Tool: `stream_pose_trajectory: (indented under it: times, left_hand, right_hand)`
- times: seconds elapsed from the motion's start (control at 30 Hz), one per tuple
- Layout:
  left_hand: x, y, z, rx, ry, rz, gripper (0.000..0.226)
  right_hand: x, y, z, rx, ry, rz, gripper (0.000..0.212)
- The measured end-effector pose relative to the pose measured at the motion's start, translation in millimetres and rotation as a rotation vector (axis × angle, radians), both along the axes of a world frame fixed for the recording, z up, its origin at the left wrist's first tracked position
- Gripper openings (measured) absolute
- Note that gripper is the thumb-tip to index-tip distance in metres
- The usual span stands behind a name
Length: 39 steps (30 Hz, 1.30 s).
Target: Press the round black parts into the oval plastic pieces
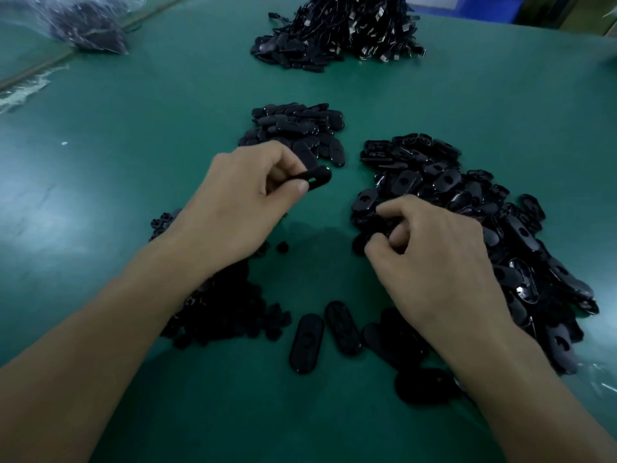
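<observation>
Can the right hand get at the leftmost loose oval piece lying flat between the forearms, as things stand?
Probably yes. The leftmost loose oval piece lies uncovered on the green mat, near the right wrist. The right hand, fingers curled at the right pile, would have to pull back first.

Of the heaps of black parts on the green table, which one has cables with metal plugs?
The farthest heap, straight ahead. Only it shows cords ending in silvery plugs; the nearer heaps hold loose plastic pieces.
</observation>
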State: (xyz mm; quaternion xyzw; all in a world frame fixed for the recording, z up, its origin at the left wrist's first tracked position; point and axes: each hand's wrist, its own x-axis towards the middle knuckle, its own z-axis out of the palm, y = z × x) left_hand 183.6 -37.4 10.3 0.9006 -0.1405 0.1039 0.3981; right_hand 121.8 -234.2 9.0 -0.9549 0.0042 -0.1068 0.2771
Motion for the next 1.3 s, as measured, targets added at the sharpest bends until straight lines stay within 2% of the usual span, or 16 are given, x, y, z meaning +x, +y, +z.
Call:
stream_pose_trajectory:
  times: [0.13,0.3,0.4,0.53,0.73,0.87,1.03,1.17,1.3]
  left_hand:
    - [6.8,2.4,-4.8,-0.137,0.016,0.095,0.016]
    - [11.1,2.0,-7.9,-0.211,0.035,0.111,0.015]
    - [11.1,1.2,-9.4,-0.247,0.058,0.109,0.013]
    - [8.5,-1.4,-6.3,-0.305,0.064,0.087,0.011]
    - [3.9,-5.1,-1.0,-0.312,-0.064,0.079,0.01]
    - [2.0,-7.1,-1.4,-0.325,-0.037,0.072,0.008]
    - [-2.9,-12.7,-0.5,-0.363,0.068,0.01,0.009]
    - [-9.4,-17.5,-0.4,-0.338,0.095,-0.075,0.008]
    - [-10.8,-18.2,-0.8,-0.387,0.12,-0.107,0.003]
  right_hand:
    - [-2.5,8.3,4.9,-0.122,-0.113,0.006,0.033]
    - [-4.3,29.9,3.8,-0.338,0.058,0.382,0.043]
    - [-2.8,34.0,1.7,-0.377,0.104,0.419,0.046]
    - [-1.6,34.4,0.9,-0.308,0.06,0.416,0.039]
    - [-4.3,33.4,0.9,-0.209,0.017,0.4,0.025]
    - [-2.8,31.9,-2.5,-0.196,-0.035,0.386,0.022]
    - [1.9,17.1,-5.8,0.053,-0.175,0.239,0.013]
    - [2.1,13.0,-4.1,0.153,-0.291,0.152,0.009]
    - [4.5,9.9,-4.1,0.316,-0.3,0.111,0.009]
